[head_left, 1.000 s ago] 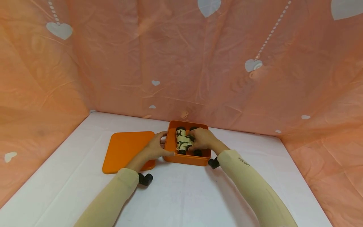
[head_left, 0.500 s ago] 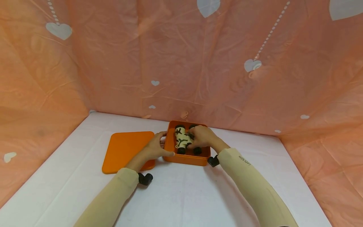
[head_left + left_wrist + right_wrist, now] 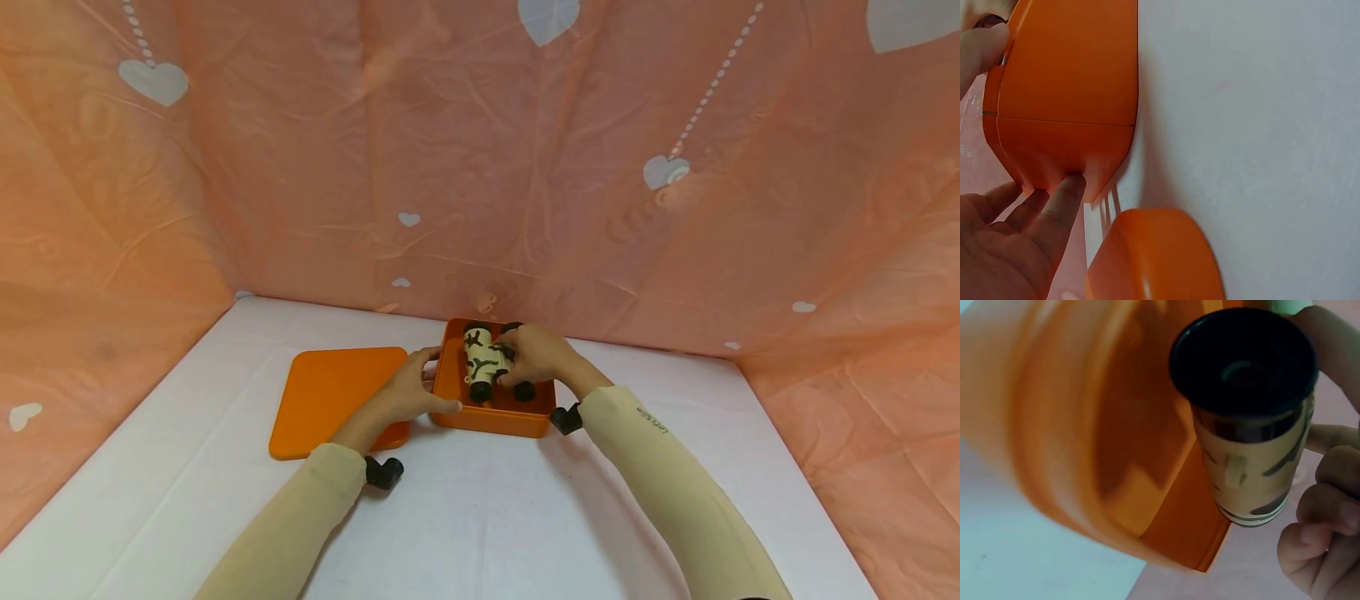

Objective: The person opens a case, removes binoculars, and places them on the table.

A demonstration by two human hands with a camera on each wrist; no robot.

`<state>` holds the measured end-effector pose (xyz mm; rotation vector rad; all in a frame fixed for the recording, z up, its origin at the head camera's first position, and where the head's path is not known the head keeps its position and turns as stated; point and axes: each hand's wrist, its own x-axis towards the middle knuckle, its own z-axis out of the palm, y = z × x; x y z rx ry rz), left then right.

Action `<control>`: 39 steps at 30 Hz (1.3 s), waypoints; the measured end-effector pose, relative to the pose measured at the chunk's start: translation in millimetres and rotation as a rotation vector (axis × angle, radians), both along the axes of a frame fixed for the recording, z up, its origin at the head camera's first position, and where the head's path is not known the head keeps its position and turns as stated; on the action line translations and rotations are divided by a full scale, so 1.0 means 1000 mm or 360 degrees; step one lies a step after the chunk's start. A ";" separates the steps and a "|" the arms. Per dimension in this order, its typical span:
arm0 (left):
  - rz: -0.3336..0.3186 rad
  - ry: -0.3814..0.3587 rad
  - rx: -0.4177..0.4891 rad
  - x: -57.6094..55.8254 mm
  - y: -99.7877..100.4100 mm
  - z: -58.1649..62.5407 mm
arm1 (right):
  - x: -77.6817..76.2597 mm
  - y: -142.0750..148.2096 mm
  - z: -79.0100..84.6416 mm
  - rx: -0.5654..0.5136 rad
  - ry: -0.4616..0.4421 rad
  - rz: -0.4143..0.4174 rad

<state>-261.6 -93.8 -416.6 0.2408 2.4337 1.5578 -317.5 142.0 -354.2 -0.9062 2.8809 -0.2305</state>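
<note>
A pair of binoculars [image 3: 481, 358], cream with dark camouflage patches and black ends, is within the orange box [image 3: 491, 421], its far ends at the back rim. My right hand [image 3: 536, 357] holds it across the middle from above, hiding much of the right barrel. In the right wrist view, one barrel [image 3: 1250, 462] stands out beside the box wall, above its floor. My left hand [image 3: 408, 392] touches the box at its front left corner. In the left wrist view its fairly straight fingers [image 3: 1060, 209] press the side wall, and the thumb is near the rim.
An orange lid [image 3: 337, 392] lies flat on the white table [image 3: 480, 517], left of the box and partly under my left forearm. Pink cloth [image 3: 465, 167] with pale hearts hangs right behind the box and along both sides.
My right hand and the binoculars have risen a little and shifted toward the back of the box. My left hand and the lid have stayed in place.
</note>
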 end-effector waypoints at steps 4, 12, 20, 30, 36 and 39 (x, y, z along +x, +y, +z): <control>0.0005 0.0000 -0.0005 0.001 0.001 0.000 | -0.002 0.003 0.002 -0.0049 -0.0025 0.0003; -0.0005 0.0013 -0.0023 0.001 0.000 0.001 | -0.002 0.007 0.010 -0.0093 -0.0061 -0.0017; -0.0014 0.0020 -0.0037 0.001 -0.001 0.000 | 0.000 0.011 0.017 -0.0099 -0.0049 -0.0027; -0.0017 0.0021 -0.0039 0.002 -0.001 0.001 | 0.001 0.018 0.023 -0.0110 -0.0010 -0.0029; -0.0015 0.0016 -0.0037 0.002 -0.001 0.002 | 0.004 0.023 0.029 -0.0142 -0.0029 -0.0010; -0.0009 0.0007 -0.0025 0.002 -0.001 0.002 | 0.003 0.026 0.031 -0.0141 -0.0036 -0.0021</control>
